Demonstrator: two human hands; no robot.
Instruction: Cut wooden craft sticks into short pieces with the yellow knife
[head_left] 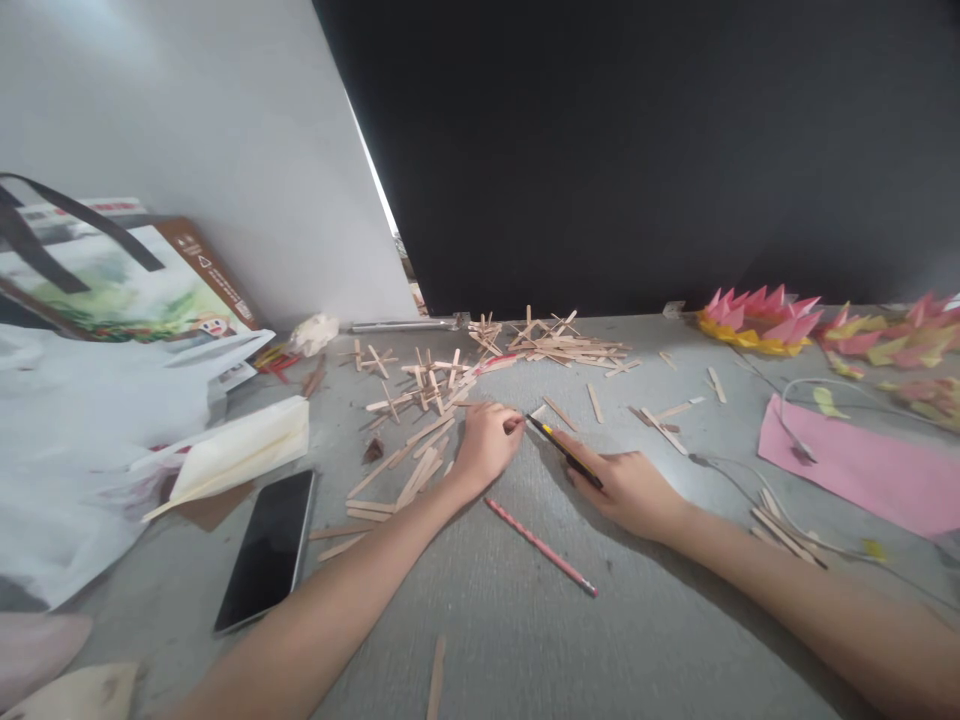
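My left hand [489, 445] rests on the grey tabletop with thumb and fingers pinched together. Whatever they hold, if anything, is too small or hidden to make out. My right hand [630, 492] is closed around a slim black-and-yellow utility knife [574, 457], its tip angled toward my left fingertips. Below the gap between my hands lies a pink patterned pencil [541, 548]. Loose wooden craft sticks [421, 475] are scattered beside my left hand, and a single stick [560, 413] lies just beyond the knife.
Behind my hands is a pile of craft sticks [566, 345]. To the left are a phone [268, 550], white plastic bag [97, 440] and printed carrier bag [135, 275]. On the right lie pink paper [862, 465], a cable [757, 485] and pink-yellow folded-paper rings [761, 325]. A dark panel [637, 150] stands behind.
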